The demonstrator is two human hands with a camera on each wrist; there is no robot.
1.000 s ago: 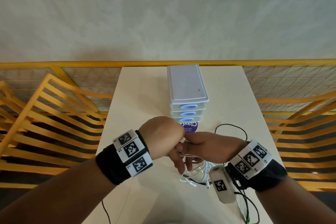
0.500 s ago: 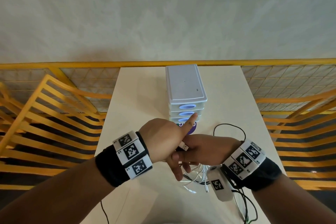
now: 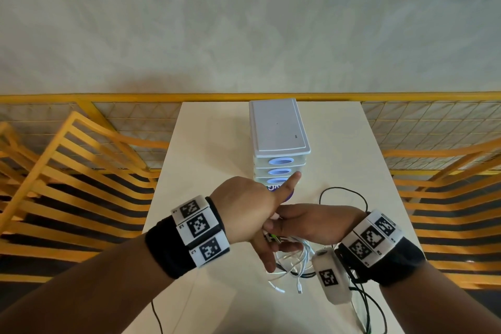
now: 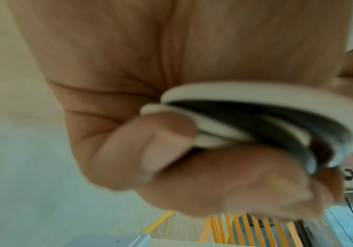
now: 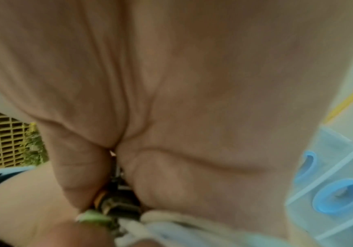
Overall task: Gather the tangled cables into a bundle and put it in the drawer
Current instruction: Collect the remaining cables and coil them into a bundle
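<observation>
Loose ends: white cable tips and a black loop (image 3: 343,192) trail on the tabletop (image 3: 211,144) near the person, below and beside the wrists, not yet gathered in.
Right hand (image 3: 314,222): fingers curled round a clutch of the cables (image 3: 292,255), white strands hanging out beneath it; its wrist view shows plugs and white cord wedged in the fold of the palm.
Left hand (image 3: 244,209): crosses over to meet the right, thumb stuck up; its wrist view, blurred, shows fingers wrapped round several white and dark cable turns (image 4: 245,120).
Cables: held between both hands just above the tabletop, partly coiled, partly dangling.
Drawer unit (image 3: 279,141): small, three drawers with blue handles, standing just beyond the hands at the tabletop's middle; all drawers look closed, though the lowest is partly hidden by the thumb.
Step in hand: gathering, probably winding the strands into one bundle.
Next move: draw the trailing ends and black loop into the coil, pass the bundle to one hand, and free the other to pull a drawer open.
</observation>
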